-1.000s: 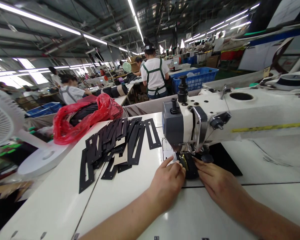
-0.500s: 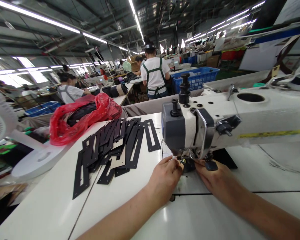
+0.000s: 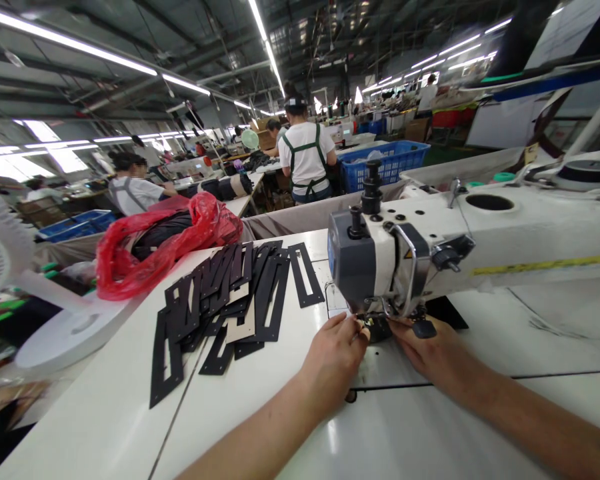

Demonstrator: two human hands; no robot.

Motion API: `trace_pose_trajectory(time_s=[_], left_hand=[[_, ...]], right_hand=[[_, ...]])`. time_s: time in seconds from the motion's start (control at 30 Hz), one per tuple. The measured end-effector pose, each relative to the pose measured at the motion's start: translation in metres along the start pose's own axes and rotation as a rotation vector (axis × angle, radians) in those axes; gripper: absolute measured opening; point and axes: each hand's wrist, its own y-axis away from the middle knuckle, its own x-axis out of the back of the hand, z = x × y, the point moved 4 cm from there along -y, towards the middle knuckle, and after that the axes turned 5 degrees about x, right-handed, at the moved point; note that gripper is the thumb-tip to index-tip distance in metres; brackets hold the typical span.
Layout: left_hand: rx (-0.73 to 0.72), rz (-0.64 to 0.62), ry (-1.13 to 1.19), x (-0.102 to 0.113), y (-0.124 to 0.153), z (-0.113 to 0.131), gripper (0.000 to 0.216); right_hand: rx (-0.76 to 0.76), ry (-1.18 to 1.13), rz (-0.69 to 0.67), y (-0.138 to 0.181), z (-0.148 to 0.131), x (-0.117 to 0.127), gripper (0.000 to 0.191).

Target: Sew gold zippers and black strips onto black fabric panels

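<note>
A white and grey sewing machine (image 3: 430,250) stands on the white table (image 3: 260,407). Under its needle lies a small black piece (image 3: 377,328) with a brass-coloured edge. My left hand (image 3: 336,357) is at the piece's left side, its fingers curled and pinched against it. My right hand (image 3: 427,350) lies to the right, fingers pressed on the same piece, its fingertips partly hidden by the machine's foot and a black knob.
A fanned pile of black slotted strips (image 3: 230,297) lies left of the machine, behind it a red plastic bag (image 3: 155,243). A white fan (image 3: 10,267) stands at the far left. A blue basket (image 3: 387,163) and several other workers are at tables behind.
Both hands have slid forward with the black piece, further under the machine's head. The camera has shifted slightly.
</note>
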Motion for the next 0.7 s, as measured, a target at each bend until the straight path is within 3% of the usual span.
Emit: trace_pose_trajectory(time_s=[0.7], left_hand=[[0.105,0.07,-0.014,-0.01,0.0021,-0.0064,0.012]], right_hand=[[-0.011,0.043,-0.008,0.0018,0.0038,-0.0028,0.03]])
